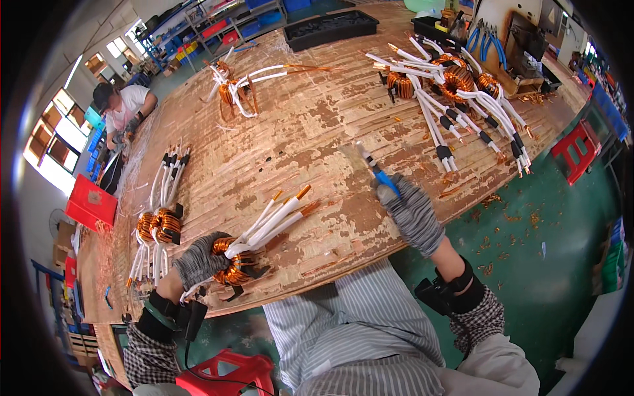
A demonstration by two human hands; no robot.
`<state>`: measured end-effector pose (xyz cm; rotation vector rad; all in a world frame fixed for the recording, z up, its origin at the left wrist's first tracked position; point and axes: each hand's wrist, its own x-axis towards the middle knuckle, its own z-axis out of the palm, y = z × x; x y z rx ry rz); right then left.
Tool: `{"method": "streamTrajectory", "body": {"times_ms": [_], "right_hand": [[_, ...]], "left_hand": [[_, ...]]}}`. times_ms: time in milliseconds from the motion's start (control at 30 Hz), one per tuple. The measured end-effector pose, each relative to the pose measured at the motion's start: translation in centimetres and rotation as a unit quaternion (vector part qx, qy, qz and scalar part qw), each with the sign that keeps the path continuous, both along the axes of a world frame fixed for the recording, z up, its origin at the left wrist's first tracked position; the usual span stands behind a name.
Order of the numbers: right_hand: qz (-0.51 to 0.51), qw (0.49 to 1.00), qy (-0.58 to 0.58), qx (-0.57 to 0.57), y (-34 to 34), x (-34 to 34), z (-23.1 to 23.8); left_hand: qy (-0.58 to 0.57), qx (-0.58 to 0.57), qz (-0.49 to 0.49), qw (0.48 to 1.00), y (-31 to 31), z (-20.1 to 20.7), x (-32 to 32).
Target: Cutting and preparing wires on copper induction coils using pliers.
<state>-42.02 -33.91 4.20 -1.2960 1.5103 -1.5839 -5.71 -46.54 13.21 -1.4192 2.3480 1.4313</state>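
Note:
My left hand (200, 259), in a grey knit glove, is closed round the near-left side of a copper-wound ring coil (232, 263) at the table's front edge. Thick white-sleeved leads (267, 224) run from this coil up and to the right, their bare copper ends showing. In its matching glove, my right hand (413, 212) grips a blue-handled knife (383, 178). Its narrow metal end points away from me over the wood, apart from the coil. Left of my left hand lies a pair of similar coils (158, 226) with white leads and black sleeves.
Several coils with white leads (456, 82) are heaped at the far right, beside blue-handled pliers (489, 46). Another coil (228, 92) lies far left of centre. A black tray (330, 30) stands at the back. A co-worker (125, 105) leans at the left edge. Red stools (576, 152) stand nearby.

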Motion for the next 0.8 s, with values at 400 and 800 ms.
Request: {"method": "streamTrajectory", "body": {"times_ms": [400,800], "right_hand": [[-0.013,0.971,-0.213,-0.11,1.1,0.5,0.4],[-0.009,0.98,-0.191,-0.058,0.7,-0.2,0.1]], "left_hand": [[-0.126,-0.535,0.066,0.833,7.9,1.9,-6.1],[-0.08,-0.484,-0.067,0.869,6.7,1.5,-9.8]]}}
